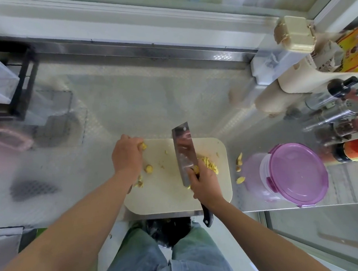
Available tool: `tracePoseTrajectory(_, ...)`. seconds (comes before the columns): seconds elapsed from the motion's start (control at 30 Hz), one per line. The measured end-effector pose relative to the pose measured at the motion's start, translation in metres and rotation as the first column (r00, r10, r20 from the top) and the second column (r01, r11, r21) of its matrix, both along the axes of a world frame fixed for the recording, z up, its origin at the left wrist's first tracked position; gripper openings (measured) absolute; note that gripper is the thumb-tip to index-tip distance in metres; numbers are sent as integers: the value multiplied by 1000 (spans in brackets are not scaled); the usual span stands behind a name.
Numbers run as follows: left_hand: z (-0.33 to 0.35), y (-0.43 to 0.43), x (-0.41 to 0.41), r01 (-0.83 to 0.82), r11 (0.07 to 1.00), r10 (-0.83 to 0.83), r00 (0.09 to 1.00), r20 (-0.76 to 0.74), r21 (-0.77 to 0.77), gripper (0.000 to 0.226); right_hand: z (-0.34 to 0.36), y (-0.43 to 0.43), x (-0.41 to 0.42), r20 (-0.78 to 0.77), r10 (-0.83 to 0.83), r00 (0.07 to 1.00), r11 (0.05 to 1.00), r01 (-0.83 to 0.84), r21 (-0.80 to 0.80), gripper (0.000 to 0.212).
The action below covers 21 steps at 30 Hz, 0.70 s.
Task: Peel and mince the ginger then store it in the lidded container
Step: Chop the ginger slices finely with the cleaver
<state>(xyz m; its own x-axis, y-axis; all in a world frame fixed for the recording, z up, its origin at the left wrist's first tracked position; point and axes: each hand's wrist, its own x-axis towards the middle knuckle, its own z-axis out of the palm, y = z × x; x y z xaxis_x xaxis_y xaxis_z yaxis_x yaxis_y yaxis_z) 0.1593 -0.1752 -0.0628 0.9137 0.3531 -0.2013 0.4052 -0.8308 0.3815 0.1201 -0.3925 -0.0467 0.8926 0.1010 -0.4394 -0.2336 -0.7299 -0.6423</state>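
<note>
Right grip [206, 186] holds cleaver [182, 154], blade axis pointing away; left grip [127, 155] seemingly pinches ginger piece [143, 146].

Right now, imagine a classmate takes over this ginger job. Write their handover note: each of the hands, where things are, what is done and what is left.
Left hand grips a ginger piece at the far left corner of the cutting board.
Right hand grips the cleaver by its handle, blade over the board.
Chopped ginger is piled right of the blade. A loose chunk lies on the board's left. Scraps lie on the counter beside the purple container, which has its lid on.
Done: some ginger roughly cut.
Left: cut the rest, mince finer, fill and close the container.
</note>
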Motion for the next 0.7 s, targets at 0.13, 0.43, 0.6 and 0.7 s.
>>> tracePoseTrajectory(0.13,-2,1,3,4,1000,-4,999,33,-15,14,-3,0,4,15,-3,1000,1000,3,1,25)
tracePoseTrajectory(0.43,1,5,-2,38,983,-24,997,79,-178,2,0,-1,2,3,-4,1000,1000,4,6,31)
tracePoseTrajectory(0.6,7,-15,-5,2,927,3,1000,11,-375,5,4,-4,0,37,14,999,1000,-13,-27,29)
tracePoseTrajectory(0.7,1,-15,-10,-93,915,91,996,-24,-394,5,7,-8,-1,37,8,999,999,-7,-32,25)
